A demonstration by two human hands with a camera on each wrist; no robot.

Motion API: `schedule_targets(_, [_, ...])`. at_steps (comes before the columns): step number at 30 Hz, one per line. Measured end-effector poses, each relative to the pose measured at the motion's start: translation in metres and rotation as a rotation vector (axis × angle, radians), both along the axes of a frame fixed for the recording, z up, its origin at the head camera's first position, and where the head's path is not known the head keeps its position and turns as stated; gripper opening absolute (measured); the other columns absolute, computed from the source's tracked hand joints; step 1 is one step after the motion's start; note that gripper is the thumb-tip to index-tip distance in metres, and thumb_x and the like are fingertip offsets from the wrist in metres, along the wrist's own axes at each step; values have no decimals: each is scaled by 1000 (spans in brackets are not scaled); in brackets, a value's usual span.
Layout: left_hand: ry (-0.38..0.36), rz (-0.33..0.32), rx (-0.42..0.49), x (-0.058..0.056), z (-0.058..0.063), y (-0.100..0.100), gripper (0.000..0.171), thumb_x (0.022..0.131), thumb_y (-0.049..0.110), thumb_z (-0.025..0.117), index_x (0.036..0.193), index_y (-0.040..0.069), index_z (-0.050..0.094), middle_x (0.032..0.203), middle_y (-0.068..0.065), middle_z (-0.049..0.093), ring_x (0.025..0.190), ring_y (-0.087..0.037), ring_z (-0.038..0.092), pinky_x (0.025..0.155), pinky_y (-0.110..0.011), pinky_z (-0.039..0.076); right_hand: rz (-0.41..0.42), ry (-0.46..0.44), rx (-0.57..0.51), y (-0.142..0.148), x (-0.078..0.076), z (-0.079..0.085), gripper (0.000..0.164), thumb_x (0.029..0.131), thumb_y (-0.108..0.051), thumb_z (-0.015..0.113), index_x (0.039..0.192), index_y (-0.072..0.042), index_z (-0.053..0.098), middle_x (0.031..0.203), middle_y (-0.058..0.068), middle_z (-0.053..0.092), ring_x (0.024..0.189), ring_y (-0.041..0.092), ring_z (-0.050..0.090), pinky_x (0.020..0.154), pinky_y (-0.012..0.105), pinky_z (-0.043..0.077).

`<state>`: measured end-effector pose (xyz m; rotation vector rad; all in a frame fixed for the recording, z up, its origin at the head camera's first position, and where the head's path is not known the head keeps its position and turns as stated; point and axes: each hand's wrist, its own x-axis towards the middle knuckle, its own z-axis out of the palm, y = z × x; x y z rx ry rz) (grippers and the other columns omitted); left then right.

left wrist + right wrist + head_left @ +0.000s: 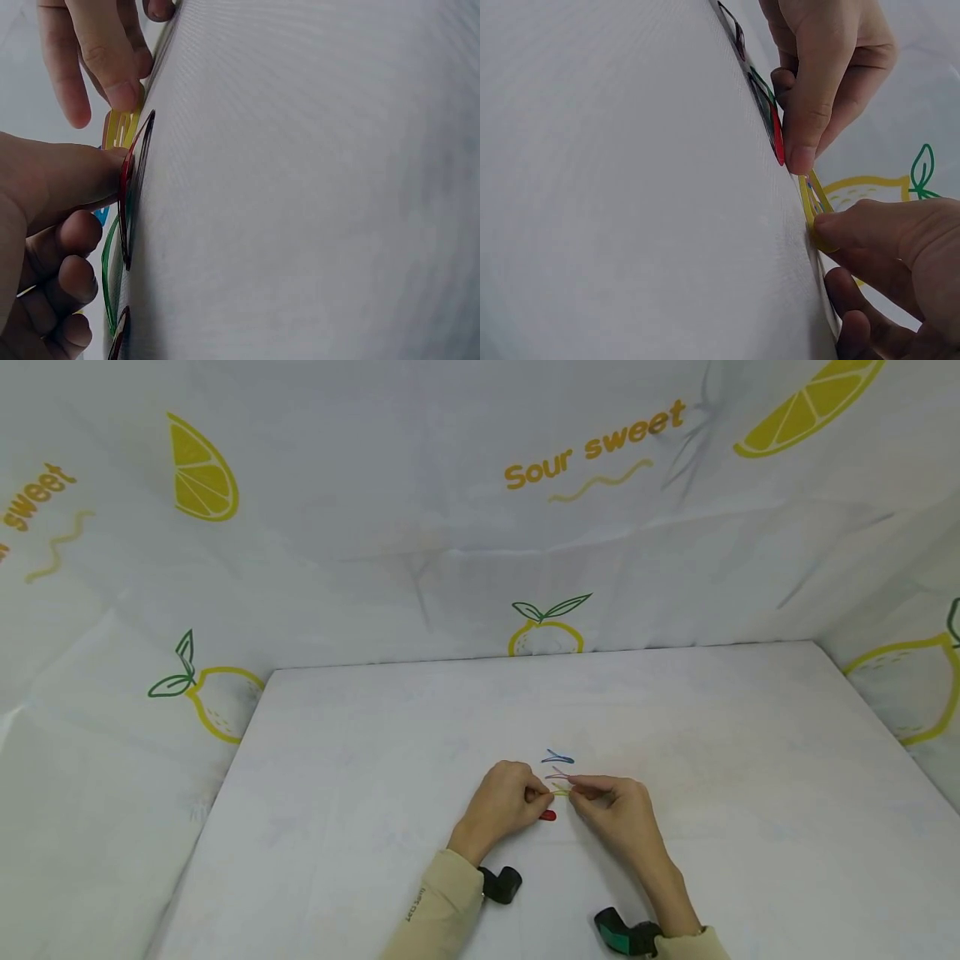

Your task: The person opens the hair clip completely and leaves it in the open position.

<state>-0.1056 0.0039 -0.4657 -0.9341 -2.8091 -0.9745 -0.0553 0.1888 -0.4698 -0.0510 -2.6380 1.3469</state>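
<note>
A yellow snap hair clip is held between both hands, low over the white table. My left hand pinches its narrow end, thumb against finger. At the wide end, the thumb and fingers of my right hand grip it. The clip's two layers stand apart in the right wrist view. A red hair clip lies on the table just below the left fingertips. Beyond the hands lie a pinkish clip and a blue clip, both sprung apart in a V shape.
Under the left hand lie a green clip and a dark reddish clip, hidden from the head view. The white table meets a lemon-print cloth at its back and sides. A black device sits at each wrist.
</note>
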Motion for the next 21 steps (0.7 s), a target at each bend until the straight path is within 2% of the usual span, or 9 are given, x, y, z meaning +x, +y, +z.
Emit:
schedule_targets(5, [-9,2,-8,0,0,0,10,82,10,79,72,12,80,60,8,58,57,4,38,54,-8,27,7,7,3,0,1,0,20,80,2,81,98,-7,83,90,8,81,79,6,69,68,20,52])
schedule_targets(11, [-11,11,-12,1,0,0,9,83,11,79,74,11,81,60,7,59,58,5,39,54,-8,27,9,6,11,-1,0,1,20,81,2,81,98,-7,83,93,8,81,81,7,68,71,21,53])
schedule_targets(15, [-23,14,-20,0,0,0,10,84,12,79,74,12,80,61,8,58,58,5,38,54,-8,27,15,19,7,-1,1,1,21,80,2,81,99,-7,83,91,7,80,79,3,66,68,21,52])
schedule_targets(21, [-18,9,-32,0,2,-1,11,85,14,79,74,12,80,61,9,57,58,5,39,54,-8,27,36,93,-7,-1,2,1,23,78,5,82,97,-7,83,87,4,80,75,-2,61,64,21,49])
